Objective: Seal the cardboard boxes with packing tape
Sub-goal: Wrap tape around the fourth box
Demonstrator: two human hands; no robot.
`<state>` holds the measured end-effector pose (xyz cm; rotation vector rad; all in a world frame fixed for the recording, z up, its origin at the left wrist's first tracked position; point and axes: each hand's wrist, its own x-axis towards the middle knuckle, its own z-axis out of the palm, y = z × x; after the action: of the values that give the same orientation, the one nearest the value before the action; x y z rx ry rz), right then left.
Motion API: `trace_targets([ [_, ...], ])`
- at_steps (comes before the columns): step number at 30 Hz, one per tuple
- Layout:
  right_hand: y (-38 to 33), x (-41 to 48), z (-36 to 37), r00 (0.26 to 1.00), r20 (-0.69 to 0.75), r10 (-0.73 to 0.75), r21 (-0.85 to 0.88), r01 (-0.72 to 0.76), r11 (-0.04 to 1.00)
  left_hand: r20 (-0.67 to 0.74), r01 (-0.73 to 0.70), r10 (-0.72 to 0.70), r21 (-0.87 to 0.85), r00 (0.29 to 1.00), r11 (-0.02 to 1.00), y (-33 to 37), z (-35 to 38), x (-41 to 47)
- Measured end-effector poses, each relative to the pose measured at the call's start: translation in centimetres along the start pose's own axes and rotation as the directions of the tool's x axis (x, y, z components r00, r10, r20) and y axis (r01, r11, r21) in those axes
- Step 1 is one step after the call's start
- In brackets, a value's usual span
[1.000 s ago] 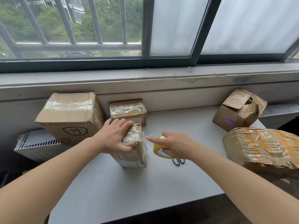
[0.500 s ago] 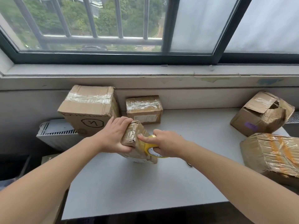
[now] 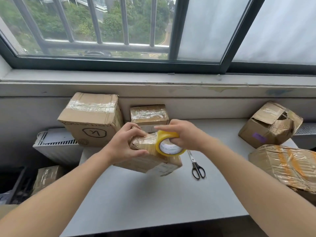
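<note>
Left hand grips the left end of a small cardboard box, held tilted over the middle of the table. Tape roll touches the box's taped upper face, with the right hand curled round it. Scissors lie flat on the table, just right of the box.

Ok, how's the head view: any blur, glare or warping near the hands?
Head view: soft daylight, no hard shadows; the right hand is motion-blurred at the fingertips above the yellow roll of packing tape; the small brown cardboard box in the left hand shows tape glare; the dark window frame bows from wide-angle distortion.
</note>
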<state>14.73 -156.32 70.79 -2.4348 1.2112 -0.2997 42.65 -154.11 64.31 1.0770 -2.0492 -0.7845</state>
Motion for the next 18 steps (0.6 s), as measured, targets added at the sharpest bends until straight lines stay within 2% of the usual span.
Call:
trace_targets([
  [2,0.6,-0.1,-1.5,0.998,-0.056,0.003,0.002,-0.002,1.0,-0.082,0.031,-0.038,-0.086,0.996,0.996,0.1,2.0,-0.2],
  [4,0.5,-0.2,-1.3,1.0,-0.003,-0.02,-0.121,0.02,0.992,-0.087,0.079,-0.089,-0.11,0.992,0.991,-0.3,4.2,-0.7],
  [6,0.6,-0.5,0.5,0.995,0.096,-0.042,-0.212,0.061,0.975,-0.039,0.16,-0.163,-0.072,0.986,0.985,-1.2,5.6,-1.8],
  [8,0.8,-0.9,2.6,0.984,0.171,-0.048,-0.224,0.086,0.971,0.05,0.253,-0.252,-0.024,0.966,0.967,-2.7,6.2,-3.1],
  [12,-0.5,-0.8,5.8,0.977,0.185,-0.111,-0.214,0.15,0.965,0.218,0.325,-0.383,0.261,0.897,0.909,-4.8,6.3,-4.7],
  [15,-1.0,-0.3,6.9,0.98,0.158,-0.123,-0.226,0.157,0.961,0.227,0.26,-0.428,0.524,0.875,0.811,-3.9,6.9,-4.7],
  [18,-0.9,0.0,7.2,0.979,0.173,-0.112,-0.242,0.152,0.958,0.194,0.211,-0.453,0.684,0.87,0.698,-2.7,8.6,-3.7],
])
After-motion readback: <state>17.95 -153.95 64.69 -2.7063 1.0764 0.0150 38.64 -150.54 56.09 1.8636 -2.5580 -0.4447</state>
